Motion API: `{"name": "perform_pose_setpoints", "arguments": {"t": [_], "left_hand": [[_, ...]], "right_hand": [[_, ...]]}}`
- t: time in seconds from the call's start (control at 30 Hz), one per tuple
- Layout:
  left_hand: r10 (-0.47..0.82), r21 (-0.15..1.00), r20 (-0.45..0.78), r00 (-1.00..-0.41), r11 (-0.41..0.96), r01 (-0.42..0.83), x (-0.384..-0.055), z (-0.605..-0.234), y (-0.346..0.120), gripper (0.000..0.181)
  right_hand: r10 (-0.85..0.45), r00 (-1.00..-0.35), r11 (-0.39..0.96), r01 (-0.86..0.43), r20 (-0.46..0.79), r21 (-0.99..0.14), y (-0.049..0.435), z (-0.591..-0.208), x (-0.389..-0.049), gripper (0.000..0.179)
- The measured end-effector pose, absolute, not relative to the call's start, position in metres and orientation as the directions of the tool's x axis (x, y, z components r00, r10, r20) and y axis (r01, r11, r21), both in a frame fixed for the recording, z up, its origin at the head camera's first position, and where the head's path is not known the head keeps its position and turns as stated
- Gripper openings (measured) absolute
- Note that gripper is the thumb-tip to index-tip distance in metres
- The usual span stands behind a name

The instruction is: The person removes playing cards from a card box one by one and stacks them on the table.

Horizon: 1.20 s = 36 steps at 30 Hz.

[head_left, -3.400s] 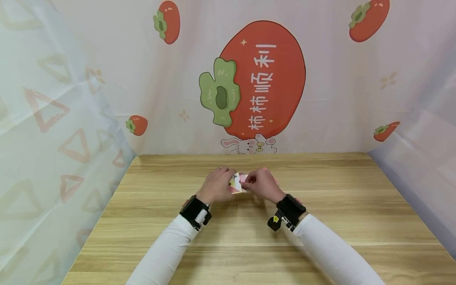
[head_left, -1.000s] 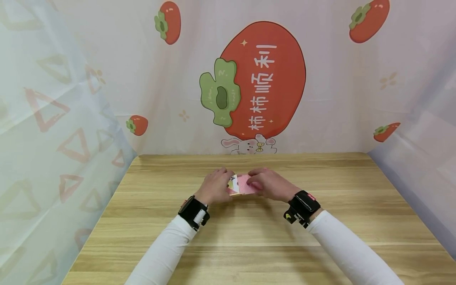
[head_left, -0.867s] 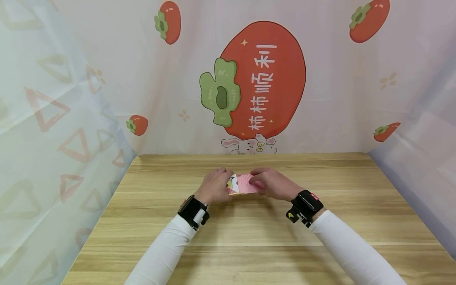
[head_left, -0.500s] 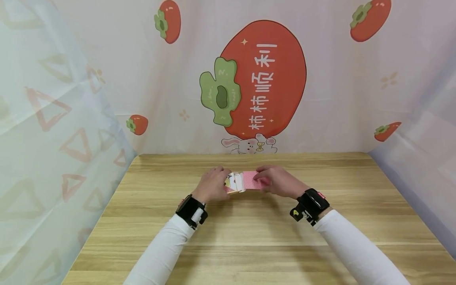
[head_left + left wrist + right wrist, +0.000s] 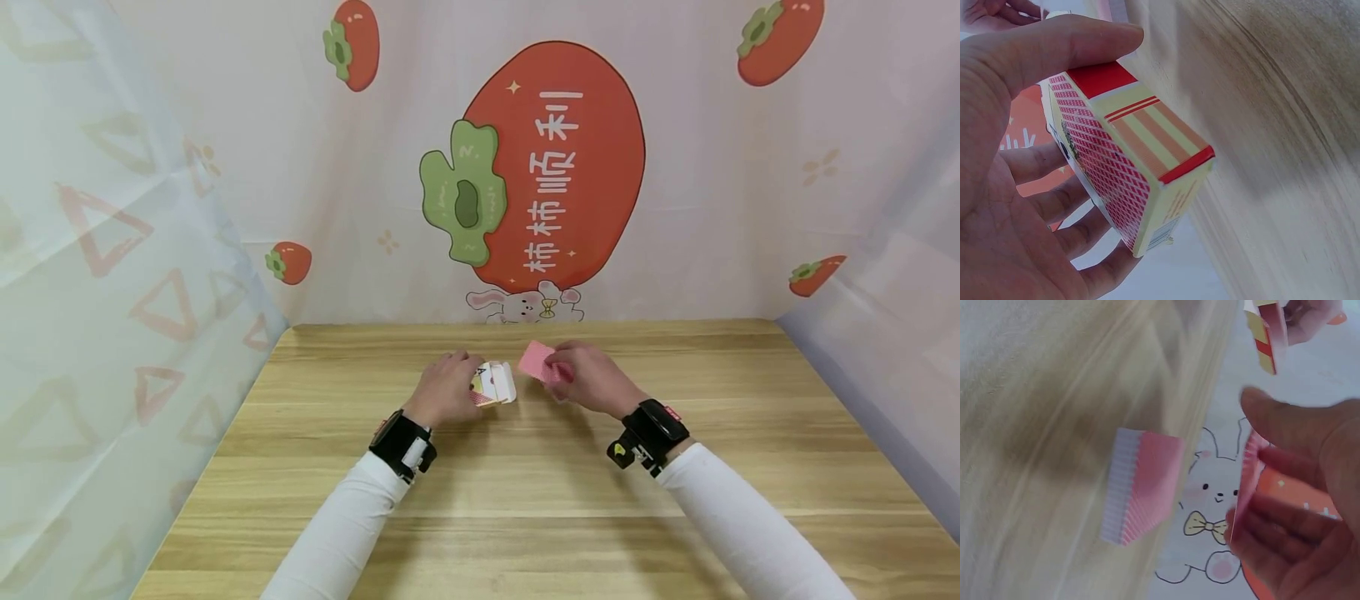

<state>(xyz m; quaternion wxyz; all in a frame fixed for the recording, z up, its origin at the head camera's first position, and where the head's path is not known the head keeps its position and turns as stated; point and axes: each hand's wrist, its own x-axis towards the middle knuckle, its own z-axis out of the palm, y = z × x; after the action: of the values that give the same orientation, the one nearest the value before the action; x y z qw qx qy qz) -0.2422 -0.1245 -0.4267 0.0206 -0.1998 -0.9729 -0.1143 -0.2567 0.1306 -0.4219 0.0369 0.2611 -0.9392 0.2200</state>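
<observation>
My left hand (image 5: 446, 390) grips a playing-card box (image 5: 492, 384), thumb on one narrow side and fingers round the other. In the left wrist view the box (image 5: 1110, 150) shows a red-patterned face, a striped side and a barcode end. Its flap end points right in the head view. Just to the right, my right hand (image 5: 596, 379) pinches some pink-backed playing cards (image 5: 536, 361). The right wrist view has these cards (image 5: 1249, 469) edge-on between thumb and fingers. A stack of cards (image 5: 1144, 487) lies on the table below that hand, mostly hidden in the head view.
The wooden table (image 5: 480, 517) extends around both hands. Behind its back edge hangs a pale curtain (image 5: 690, 208) printed with a big persimmon and a rabbit. Each wrist wears a black camera strap (image 5: 651, 433).
The pink-backed cards have come out of the box's end and moved right with my right hand, now tilted and apart from it. My left hand has shifted slightly left, still gripping the box.
</observation>
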Motion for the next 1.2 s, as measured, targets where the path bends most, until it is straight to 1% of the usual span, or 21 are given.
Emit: {"name": "perform_pose_setpoints", "arguments": {"t": [0.13, 0.33, 0.67, 0.9, 1.03, 1.2], "left_hand": [[0.379, 0.215, 0.081, -0.922, 0.897, 0.387, -0.242, -0.427, -0.125, 0.069], [0.384, 0.218, 0.087, -0.919, 0.893, 0.394, -0.242, -0.427, -0.125, 0.069], [0.384, 0.218, 0.094, -0.919, 0.892, 0.395, -0.241, -0.428, -0.126, 0.068], [0.394, 0.22, 0.094, -0.914, 0.887, 0.405, -0.241, -0.428, -0.126, 0.067], [0.393, 0.216, 0.091, -0.915, 0.889, 0.404, -0.241, -0.428, -0.125, 0.068], [0.39, 0.22, 0.088, -0.917, 0.89, 0.399, -0.24, -0.429, -0.123, 0.067]], "right_hand": [[-0.402, -0.888, 0.816, -0.459, 0.225, -0.353, 0.128, -0.43, -0.259, 0.034], [-0.315, -0.91, 0.873, -0.389, 0.268, -0.296, 0.123, -0.441, -0.259, 0.035], [-0.218, -0.95, 0.912, -0.28, 0.224, -0.298, 0.122, -0.452, -0.26, 0.024], [-0.182, -0.966, 0.925, -0.231, 0.181, -0.301, 0.12, -0.458, -0.26, 0.028], [-0.193, -0.962, 0.927, -0.243, 0.193, -0.285, 0.118, -0.462, -0.258, 0.024], [-0.198, -0.956, 0.933, -0.251, 0.218, -0.256, 0.116, -0.465, -0.258, 0.023]]}}
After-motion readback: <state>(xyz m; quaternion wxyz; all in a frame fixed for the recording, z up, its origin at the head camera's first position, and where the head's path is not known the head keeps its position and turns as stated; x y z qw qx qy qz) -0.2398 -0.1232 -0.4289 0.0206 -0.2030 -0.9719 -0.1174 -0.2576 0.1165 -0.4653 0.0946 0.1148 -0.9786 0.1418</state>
